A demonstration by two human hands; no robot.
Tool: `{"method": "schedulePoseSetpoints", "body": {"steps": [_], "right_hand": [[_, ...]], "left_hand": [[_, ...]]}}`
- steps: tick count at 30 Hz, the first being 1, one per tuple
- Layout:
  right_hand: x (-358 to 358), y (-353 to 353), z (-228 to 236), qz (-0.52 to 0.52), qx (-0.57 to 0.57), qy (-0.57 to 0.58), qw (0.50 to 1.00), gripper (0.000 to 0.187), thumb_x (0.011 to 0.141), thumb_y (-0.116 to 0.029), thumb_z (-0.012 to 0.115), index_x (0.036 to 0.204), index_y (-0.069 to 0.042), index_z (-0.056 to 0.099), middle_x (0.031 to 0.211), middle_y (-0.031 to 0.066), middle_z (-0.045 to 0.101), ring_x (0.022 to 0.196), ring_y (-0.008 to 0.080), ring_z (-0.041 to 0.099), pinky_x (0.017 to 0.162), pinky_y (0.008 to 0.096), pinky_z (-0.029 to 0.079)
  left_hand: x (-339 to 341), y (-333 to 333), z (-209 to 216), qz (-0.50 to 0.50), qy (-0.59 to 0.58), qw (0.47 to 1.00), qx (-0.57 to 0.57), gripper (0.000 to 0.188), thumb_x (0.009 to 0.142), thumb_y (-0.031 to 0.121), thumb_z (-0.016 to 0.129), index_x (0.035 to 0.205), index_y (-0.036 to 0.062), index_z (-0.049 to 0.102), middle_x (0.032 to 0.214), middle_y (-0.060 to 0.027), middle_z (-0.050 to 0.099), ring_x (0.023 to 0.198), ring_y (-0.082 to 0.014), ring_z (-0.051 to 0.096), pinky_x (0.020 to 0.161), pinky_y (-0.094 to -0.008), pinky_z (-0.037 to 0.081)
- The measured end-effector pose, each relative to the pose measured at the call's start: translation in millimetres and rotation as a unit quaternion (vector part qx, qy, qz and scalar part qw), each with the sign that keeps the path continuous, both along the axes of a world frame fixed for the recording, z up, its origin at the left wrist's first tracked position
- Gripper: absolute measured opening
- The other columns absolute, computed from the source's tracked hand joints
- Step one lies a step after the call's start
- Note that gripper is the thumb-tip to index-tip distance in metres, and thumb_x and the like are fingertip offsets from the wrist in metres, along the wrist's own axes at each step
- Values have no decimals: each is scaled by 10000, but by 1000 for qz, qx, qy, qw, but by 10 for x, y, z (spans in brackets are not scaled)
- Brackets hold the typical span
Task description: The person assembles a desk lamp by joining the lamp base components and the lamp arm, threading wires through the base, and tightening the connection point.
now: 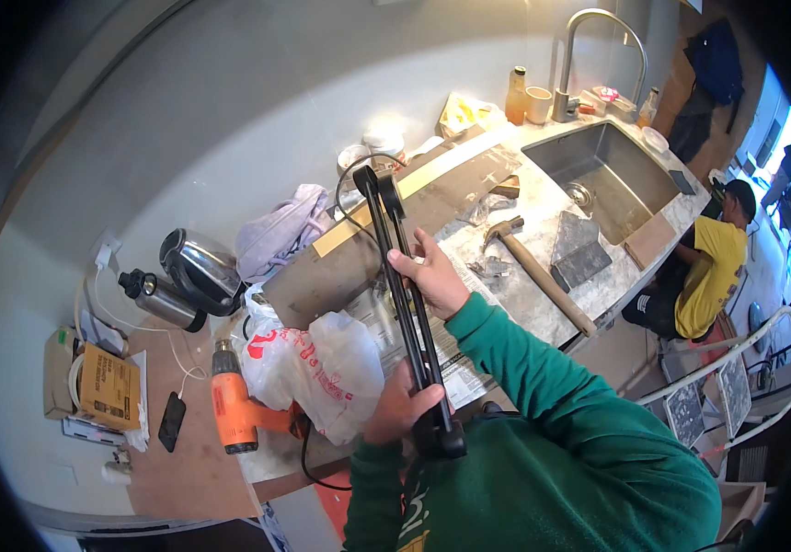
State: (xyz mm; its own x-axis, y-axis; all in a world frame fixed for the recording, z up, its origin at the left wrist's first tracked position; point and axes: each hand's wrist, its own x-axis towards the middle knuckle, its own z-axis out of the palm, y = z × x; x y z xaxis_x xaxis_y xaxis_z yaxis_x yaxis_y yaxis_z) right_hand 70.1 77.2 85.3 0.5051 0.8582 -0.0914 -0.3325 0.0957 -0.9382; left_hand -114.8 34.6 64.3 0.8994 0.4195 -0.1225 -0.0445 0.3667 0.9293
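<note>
Across my front I hold a long black tool-like piece (399, 304), two slim parallel bars with rounded ends; I cannot tell its exact kind. My left hand (402, 405) is closed round its lower end, close to my body. Farther up, my right hand (432, 274) grips the bars with thumb and fingers. The piece slants away from me over the worktop, its far end near a yellowish strip (414, 184). Beside my left hand lies a white plastic bag (326, 368) with red print. Right of my right hand rests a hammer (543, 276) with a wooden handle.
An orange heat gun (235, 405), a phone (172, 421), a kettle (198, 271) and a metal bottle (161, 299) stand or lie at left. A sink (612, 175) is set in the counter at right. A person in yellow (713, 276) crouches beyond a step ladder (736, 386).
</note>
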Motion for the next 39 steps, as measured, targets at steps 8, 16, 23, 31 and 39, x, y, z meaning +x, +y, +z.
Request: {"method": "schedulePoseSetpoints", "body": {"steps": [8,16,23,31,39], "right_hand": [[150,128,-151,83,91,161,979,531,950,-210,546,1406,-106,294,932,65,525,711,157,628,563,294,568],[270,106,-216,92,126,210,965,474,835,-23,594,1251,-124,392,905,69,562,613,116,553,490,265,491],[349,209,-435,131,167,305,928,295,845,-20,550,1054,-175,409,863,72,577,606,126,538,473,260,478],[517,349,-593,147,177,396,889,251,858,-2,564,1058,-153,555,940,126,593,673,155,541,551,259,495],[513,438,-560,135,172,397,892,259,843,-21,569,1024,-163,450,852,94,582,637,154,560,524,272,508]], "left_hand": [[149,-100,-50,75,97,971,203,331,850,160,646,1075,-12,475,804,-62,582,706,-138,571,658,-297,476],[279,-222,193,111,268,856,428,396,827,262,652,1041,-26,484,820,-267,613,786,-439,617,667,-452,477],[107,79,-144,87,101,915,379,283,955,255,482,984,-24,516,828,-169,611,850,-339,603,727,-404,462],[-37,-39,-84,88,143,979,114,329,996,232,406,1054,-36,587,840,1,569,770,-83,504,710,-244,432],[-88,-138,68,159,165,953,199,324,993,226,456,1082,-56,588,829,-35,594,788,-95,516,746,-247,438]]}}
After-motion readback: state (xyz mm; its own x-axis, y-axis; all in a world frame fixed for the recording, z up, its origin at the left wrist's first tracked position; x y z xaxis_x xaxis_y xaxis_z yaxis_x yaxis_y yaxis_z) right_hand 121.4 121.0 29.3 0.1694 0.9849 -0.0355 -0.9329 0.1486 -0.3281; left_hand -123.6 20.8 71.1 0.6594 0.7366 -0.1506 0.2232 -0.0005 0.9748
